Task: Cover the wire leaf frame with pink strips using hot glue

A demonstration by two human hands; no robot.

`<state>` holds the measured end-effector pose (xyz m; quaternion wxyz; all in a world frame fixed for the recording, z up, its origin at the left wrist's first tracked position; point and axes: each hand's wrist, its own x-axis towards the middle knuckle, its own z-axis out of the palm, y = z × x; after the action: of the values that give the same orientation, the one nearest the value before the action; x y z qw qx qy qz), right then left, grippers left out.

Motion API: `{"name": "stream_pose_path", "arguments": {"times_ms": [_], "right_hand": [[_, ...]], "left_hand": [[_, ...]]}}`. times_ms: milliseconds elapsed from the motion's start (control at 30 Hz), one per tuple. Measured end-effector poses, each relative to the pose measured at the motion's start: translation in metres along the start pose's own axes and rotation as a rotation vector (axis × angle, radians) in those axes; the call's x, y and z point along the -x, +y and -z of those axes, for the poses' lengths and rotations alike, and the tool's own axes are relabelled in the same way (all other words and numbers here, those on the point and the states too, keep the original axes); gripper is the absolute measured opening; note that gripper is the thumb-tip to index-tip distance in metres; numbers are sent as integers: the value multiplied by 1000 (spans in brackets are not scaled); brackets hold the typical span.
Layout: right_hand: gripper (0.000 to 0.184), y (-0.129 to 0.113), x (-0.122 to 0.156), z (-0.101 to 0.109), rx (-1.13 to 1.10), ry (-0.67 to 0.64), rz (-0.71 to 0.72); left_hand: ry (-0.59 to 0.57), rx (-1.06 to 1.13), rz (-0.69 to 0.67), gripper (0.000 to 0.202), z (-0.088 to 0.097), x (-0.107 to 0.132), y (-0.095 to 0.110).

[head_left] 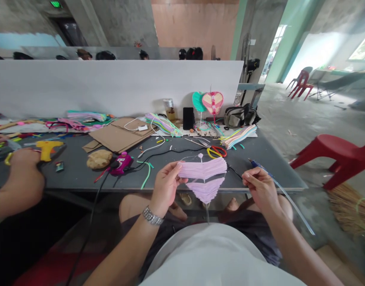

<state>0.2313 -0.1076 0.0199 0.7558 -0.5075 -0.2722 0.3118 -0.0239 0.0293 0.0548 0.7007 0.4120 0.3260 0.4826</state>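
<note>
At far left, a co-worker's hand point(24, 157) rests against a yellow glue gun point(50, 149), outside your own working space. Next come a stone-like lump point(99, 159), a magenta glue gun point(122, 163) with its black cord, and a loose green strip point(148, 174). At centre, your left hand point(168, 183) pinches the left end of the upper lilac band point(203, 169), which is held up at the table's front edge. Below the band, across a narrow gap, hangs the pointed lilac piece point(206, 191), with a clear stem point(207, 216) beneath it. For good control, your pinch is best kept light and at the end, so that the folds lie even and the gap stays straight. Scissors point(211, 151) lie just behind the band, so a low sweep could catch their handles. To the right, your right hand point(262, 188) is well apart from the band, its fingertips drawn together; whether they grip anything cannot be told. A clear rod point(295, 210) slants beyond it, best kept off the folds.
</note>
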Motion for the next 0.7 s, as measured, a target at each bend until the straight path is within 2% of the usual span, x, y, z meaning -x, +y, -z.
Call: {"name": "stream_pose_path", "arguments": {"times_ms": [167, 367, 700], "right_hand": [[29, -5, 2, -1, 1, 13, 2], [29, -11, 1, -3, -27, -29, -35], [30, -5, -8, -20, 32, -176, -36]], "left_hand": [[-15, 1, -2, 37, 0, -1, -1], [0, -6, -1, 39, 0, -3, 2], [-20, -15, 28, 40, -9, -7, 0]]}}
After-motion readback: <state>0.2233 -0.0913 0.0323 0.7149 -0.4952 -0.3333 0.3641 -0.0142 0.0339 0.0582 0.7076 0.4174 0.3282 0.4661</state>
